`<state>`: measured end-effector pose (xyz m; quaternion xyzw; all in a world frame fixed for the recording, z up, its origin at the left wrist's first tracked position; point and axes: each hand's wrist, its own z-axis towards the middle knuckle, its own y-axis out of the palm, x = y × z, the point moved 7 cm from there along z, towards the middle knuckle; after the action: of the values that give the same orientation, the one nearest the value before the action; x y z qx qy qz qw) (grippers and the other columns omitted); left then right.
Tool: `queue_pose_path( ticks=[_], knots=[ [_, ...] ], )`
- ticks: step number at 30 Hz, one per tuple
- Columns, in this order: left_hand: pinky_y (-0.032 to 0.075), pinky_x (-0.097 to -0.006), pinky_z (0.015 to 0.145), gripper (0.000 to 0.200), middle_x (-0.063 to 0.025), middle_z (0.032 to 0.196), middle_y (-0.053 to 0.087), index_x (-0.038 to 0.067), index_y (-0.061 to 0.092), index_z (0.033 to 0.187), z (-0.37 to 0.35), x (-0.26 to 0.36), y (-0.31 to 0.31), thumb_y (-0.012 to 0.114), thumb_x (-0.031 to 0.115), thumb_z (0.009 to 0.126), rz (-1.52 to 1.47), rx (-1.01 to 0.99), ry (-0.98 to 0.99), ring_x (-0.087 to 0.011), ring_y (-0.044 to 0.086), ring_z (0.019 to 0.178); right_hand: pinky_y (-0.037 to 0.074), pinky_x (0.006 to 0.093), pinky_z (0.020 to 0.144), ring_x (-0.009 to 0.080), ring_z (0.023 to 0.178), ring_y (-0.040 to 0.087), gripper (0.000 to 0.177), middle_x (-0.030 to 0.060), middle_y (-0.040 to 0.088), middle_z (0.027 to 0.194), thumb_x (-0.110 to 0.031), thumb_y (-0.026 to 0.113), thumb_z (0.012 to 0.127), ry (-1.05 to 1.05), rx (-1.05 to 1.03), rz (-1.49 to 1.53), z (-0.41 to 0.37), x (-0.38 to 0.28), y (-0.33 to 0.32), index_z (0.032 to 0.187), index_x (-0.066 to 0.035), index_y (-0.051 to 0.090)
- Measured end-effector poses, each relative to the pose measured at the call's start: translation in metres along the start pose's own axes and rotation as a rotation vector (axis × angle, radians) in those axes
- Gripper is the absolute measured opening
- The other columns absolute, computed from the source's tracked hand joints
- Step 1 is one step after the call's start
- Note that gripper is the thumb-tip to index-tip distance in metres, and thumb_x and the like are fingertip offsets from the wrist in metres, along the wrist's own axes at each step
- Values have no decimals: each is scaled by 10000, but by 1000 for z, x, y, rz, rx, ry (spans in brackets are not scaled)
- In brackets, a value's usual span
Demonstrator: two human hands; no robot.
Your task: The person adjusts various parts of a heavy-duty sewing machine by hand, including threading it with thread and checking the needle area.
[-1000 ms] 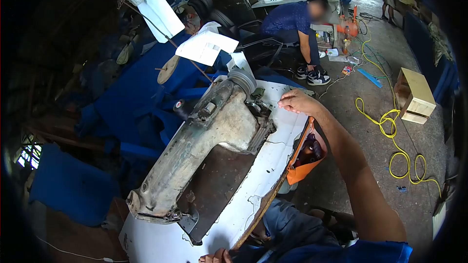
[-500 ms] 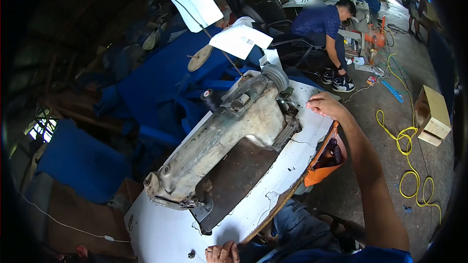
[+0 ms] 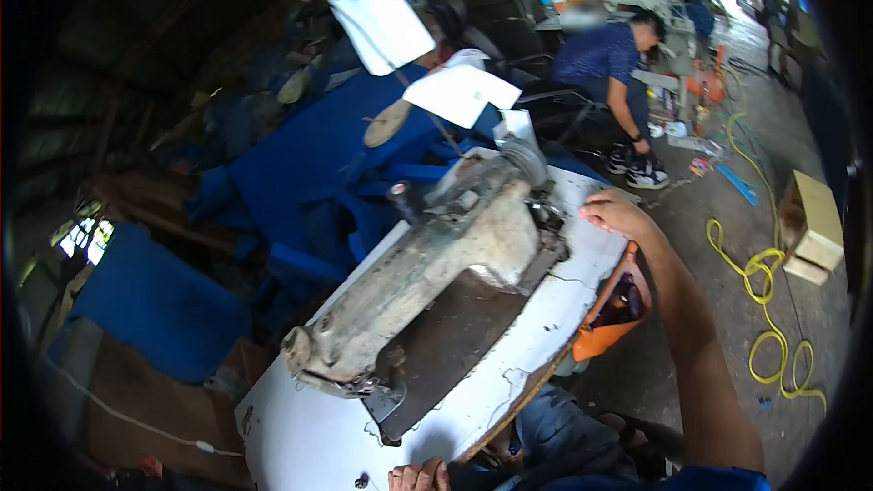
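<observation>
A worn, cream-coloured sewing machine [image 3: 418,273] lies diagonally across a white tabletop [image 3: 318,436] with chipped edges. Near the bottom edge of the view, my left hand [image 3: 419,475] rests at the table's front edge, its fingers bent; whether anything is under them is hidden. My right hand [image 3: 616,214] lies on the tabletop to the right of the machine's handwheel [image 3: 525,162], fingers curled loosely downward, with no object visible in it. A small dark part [image 3: 362,481] sits left of my left hand. Behind the machine stands a dark thread spool [image 3: 406,200].
Blue fabric [image 3: 300,155] is heaped behind the table. An orange pouch [image 3: 600,338] hangs at the front edge. Another person [image 3: 596,59] bends down at the back right. Yellow cable [image 3: 764,286] and a wooden box [image 3: 812,227] are on the floor at right.
The whole view has shifted slightly, so the table and machine appear a little lower and further right. Both hands keep about the same places on the table.
</observation>
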<state>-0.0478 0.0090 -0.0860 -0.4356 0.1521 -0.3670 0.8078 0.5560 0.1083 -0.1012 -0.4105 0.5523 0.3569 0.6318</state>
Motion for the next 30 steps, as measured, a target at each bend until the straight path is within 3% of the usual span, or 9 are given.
queue_pose_path(
  ticks=[2,4,8,30],
  knots=[
    [483,-465,733,167,-136,940,694,80,719,1038,4,4,-4,703,169,897,7,6,8,-335,615,783,321,248,403,51,446,433,200,-18,557,583,-184,680,939,3,1,-40,2,4,-2,808,-34,699],
    [481,-467,712,139,-141,921,692,66,710,1003,8,7,-6,707,158,899,5,53,53,-336,610,764,301,239,394,52,439,430,184,5,577,623,-164,692,942,-15,-28,-10,-1,0,0,914,17,703],
    [474,-464,692,95,-139,886,680,64,702,969,9,9,-7,718,132,904,34,52,36,-332,593,729,308,229,383,46,439,431,191,10,577,617,-130,678,956,-26,-54,105,-1,0,3,932,59,689],
    [482,-448,716,98,-99,876,710,94,745,977,8,9,-6,700,164,926,54,41,4,-312,623,727,292,236,398,52,469,430,188,-11,558,604,-180,695,941,6,-41,76,1,4,2,885,0,711]
  ],
)
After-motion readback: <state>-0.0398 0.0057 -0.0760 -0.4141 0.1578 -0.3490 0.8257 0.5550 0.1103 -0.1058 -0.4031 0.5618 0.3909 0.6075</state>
